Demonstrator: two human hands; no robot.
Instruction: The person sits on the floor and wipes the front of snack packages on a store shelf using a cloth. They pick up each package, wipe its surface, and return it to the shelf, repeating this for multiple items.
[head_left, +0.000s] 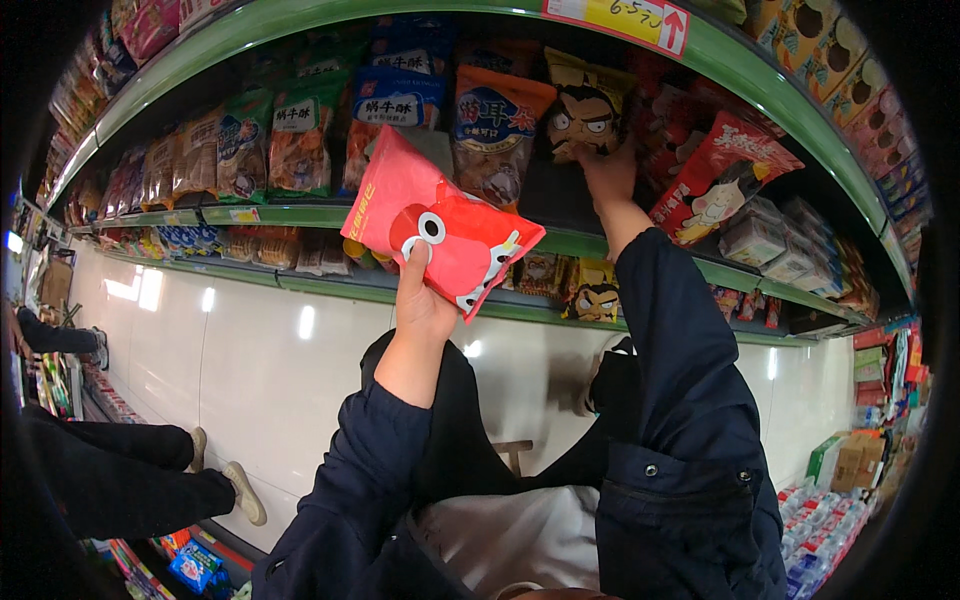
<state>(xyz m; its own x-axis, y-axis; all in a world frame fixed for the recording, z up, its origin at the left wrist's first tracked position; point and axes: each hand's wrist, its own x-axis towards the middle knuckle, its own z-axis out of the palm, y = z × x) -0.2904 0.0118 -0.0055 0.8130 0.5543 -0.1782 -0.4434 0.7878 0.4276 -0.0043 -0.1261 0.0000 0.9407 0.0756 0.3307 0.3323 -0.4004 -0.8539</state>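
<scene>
My left hand (424, 300) grips a pink and red snack bag (457, 259) in front of the shelf edge, thumb on its printed cartoon eyes. Inside the shelf, my right hand (611, 172) reaches up to the lower edge of a yellow snack bag (581, 112) with a bearded cartoon face. Its fingers are partly in shadow, so a grip on that bag cannot be made out. An orange and blue bag (491, 124) stands left of the yellow one. To the right of my wrist leans a red snack bag (712, 180) with a cartoon figure.
Blue-topped bags (390, 105) and green-topped bags (300, 135) line the shelf's left part. Clear plastic packs (765, 240) sit at its right. Overhead runs a green shelf edge (450, 13) with a price tag. Another person's legs (135, 472) are at the left on the tiled floor (255, 390).
</scene>
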